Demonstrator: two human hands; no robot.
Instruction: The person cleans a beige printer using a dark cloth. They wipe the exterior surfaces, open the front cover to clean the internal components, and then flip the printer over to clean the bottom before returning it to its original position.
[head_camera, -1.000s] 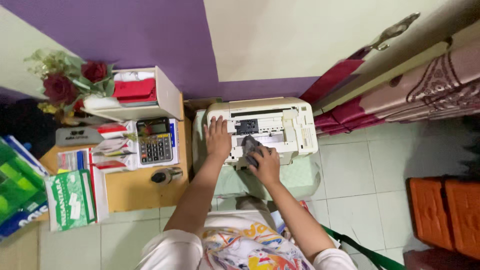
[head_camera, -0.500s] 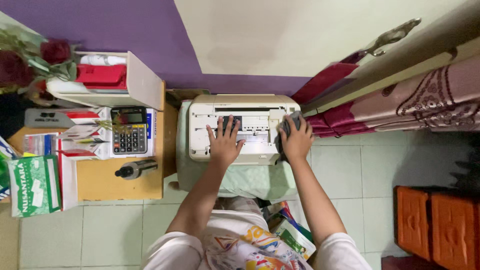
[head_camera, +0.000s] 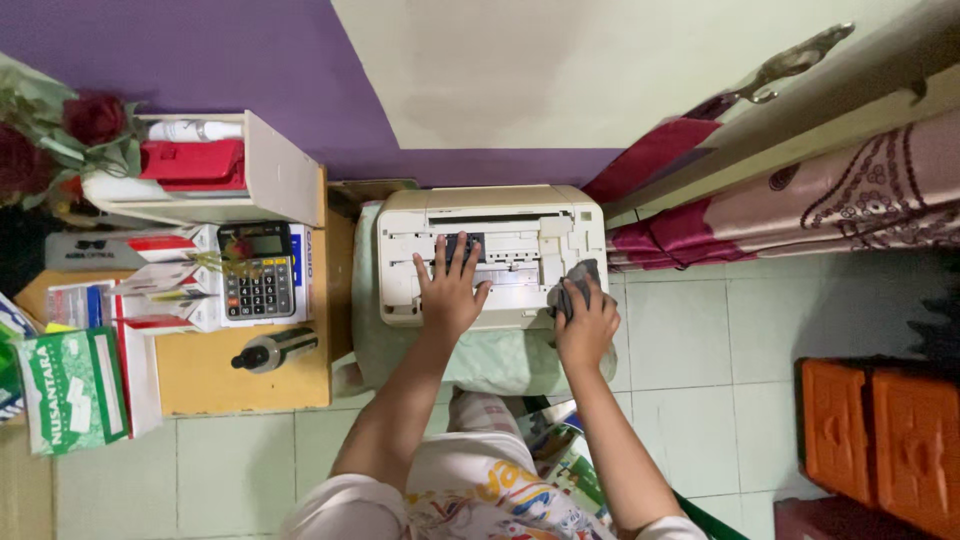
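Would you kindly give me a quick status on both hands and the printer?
Left hand flat on the cream printer, fingers spread. Right hand gripping a grey cloth at the printer's right front corner. Nothing blocking either hand.

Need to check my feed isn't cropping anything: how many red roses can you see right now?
2: one dark red rose beside the white shelf box, another red rose cut by the left edge. More may be hidden off-frame.

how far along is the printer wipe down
Done: cannot tell, no clear sign of which parts are already clean. In hand: the right hand presses a grey cloth on the printer at its right front corner; the left hand lies flat on top. Left: unclear.
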